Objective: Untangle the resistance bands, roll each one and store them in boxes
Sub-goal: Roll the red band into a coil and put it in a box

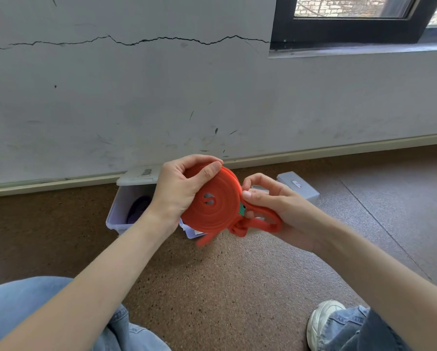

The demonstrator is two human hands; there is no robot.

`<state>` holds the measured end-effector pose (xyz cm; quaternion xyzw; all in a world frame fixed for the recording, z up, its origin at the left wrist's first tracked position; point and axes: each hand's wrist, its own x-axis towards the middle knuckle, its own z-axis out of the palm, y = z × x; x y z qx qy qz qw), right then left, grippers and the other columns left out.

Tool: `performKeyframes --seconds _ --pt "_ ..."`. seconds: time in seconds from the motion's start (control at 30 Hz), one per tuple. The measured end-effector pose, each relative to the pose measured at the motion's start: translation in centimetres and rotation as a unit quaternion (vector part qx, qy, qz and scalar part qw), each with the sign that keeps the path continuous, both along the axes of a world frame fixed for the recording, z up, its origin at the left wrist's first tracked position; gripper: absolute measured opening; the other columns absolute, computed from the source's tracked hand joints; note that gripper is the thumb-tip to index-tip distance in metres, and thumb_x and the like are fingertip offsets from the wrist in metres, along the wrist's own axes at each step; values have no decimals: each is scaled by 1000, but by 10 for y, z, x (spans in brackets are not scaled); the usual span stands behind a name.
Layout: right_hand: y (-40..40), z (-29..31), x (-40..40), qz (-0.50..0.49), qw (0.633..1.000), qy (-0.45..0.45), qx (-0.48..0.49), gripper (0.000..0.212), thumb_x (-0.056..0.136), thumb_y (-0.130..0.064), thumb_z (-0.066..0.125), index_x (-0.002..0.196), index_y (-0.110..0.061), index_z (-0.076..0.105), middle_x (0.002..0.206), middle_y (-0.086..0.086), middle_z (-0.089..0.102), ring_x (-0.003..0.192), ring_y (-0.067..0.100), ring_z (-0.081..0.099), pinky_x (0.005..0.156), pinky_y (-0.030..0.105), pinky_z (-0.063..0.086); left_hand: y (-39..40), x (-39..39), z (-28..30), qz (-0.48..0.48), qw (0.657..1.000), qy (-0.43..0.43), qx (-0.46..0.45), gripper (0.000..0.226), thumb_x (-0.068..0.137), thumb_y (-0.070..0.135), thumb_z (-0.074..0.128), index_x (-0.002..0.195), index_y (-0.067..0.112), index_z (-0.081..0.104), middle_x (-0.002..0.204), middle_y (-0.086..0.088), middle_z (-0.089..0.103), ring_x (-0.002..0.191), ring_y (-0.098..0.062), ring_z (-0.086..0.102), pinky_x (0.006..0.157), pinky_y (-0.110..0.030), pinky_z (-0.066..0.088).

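The orange resistance band (213, 207), nearly all coiled, sits raised above the floor (225, 287), my left hand (179, 188) gripping the roll, my right hand (273, 209) pinching its loose tail, an open box (126, 201) behind.

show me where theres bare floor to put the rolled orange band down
Bare floor lies between the knees, nearer than the orange band, and right of the lid. It is crowded by the wall, where the box holding a purple band sits beside a second box.
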<state>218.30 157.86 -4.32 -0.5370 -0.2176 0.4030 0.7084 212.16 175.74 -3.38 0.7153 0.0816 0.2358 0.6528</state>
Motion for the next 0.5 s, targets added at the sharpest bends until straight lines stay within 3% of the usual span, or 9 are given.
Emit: performKeyframes --seconds 0.1,0.27,0.3,0.37,0.43,0.5 --pt "4 -2 -3 -74 997 -31 2 5 83 -9 61 82 -13 60 74 4 57 55 11 55 59 31 46 -7 2 -9 43 999 4 -12 12 78 24 72 71 34 74 71 13 71 70 -1 63 70 -23 52" --pt "8 -5 -5 -127 984 -124 -32 22 72 -18 73 86 -10 58 74 2 63 63 20 57 59 37 52 -15 3 -12 68 994 14 -84 5 75 28 72 71 28 74 72 10 72 69 -2 64 65 -18 52" --pt "9 -5 -5 -141 978 -150 -40 20 73 -12 74 84 -11 58 75 2 63 64 21 59 58 35 53 -15 3 -13 51 994 28 -92 3 72 30 73 72 27 74 73 9 72 69 -3 65 63 -17 52" --pt "8 -4 -2 -162 964 -201 -64 18 73 -4 75 80 -13 61 74 1 65 63 16 64 53 27 53 -12 2 -11 -17 989 96 -112 23 59 38 76 78 25 74 77 4 74 71 -8 67 62 -21 54" --pt "6 -2 0 -161 954 -242 -80 18 72 -3 76 77 -14 63 68 -5 66 61 8 64 52 18 50 -7 -1 -8 -84 975 177 -106 40 48 44 80 83 23 75 83 -2 75 76 -15 70 66 -27 56" --pt "5 -1 0 -146 944 -277 -104 18 70 -6 78 74 -16 64 61 -8 65 59 8 64 52 17 49 -1 -3 -7 -110 969 205 -82 45 46 47 81 84 24 76 84 -4 75 75 -17 71 64 -28 56"
